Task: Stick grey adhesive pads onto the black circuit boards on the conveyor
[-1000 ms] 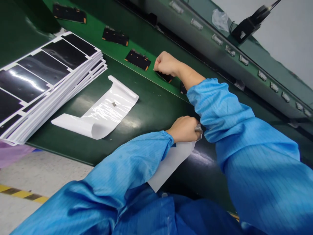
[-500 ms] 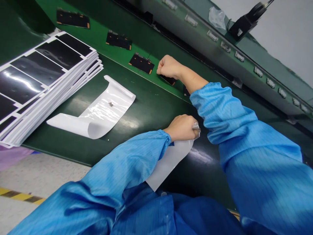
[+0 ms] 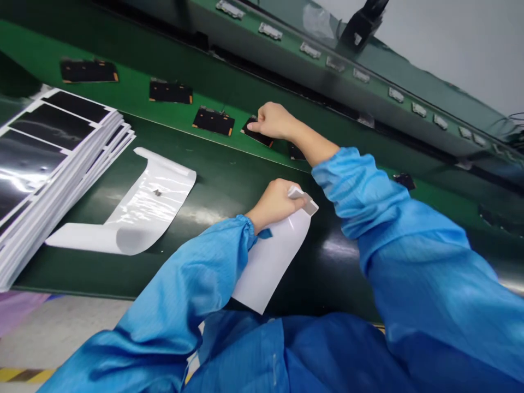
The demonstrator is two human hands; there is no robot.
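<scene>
My left hand (image 3: 278,203) is closed around the top end of a white glossy sheet (image 3: 273,259), which hangs down toward my body. A folded, greyish edge of that sheet sticks out past my fingers. Farther off, my right hand (image 3: 272,121) has its fingers curled at a thin black flat part (image 3: 258,135) on the bright green strip. The thumb lies across the part's upper left, and the undersides of the fingers are hidden. Similar black parts, one (image 3: 213,120) just to the left, lie along the strip with small orange marks at their edges.
A curled white sheet (image 3: 151,210) with a small dark scrap lies on the dark green table (image 3: 216,180). At the left stands a stack of white-edged sheets with black panels (image 3: 53,128). Small clear pieces (image 3: 310,50) line a raised ledge behind the strip.
The view has turned and shifted. My left hand has turned, showing more of the sheet's folded top edge. My right thumb now shows over the black flat part, whose left end is more exposed.
</scene>
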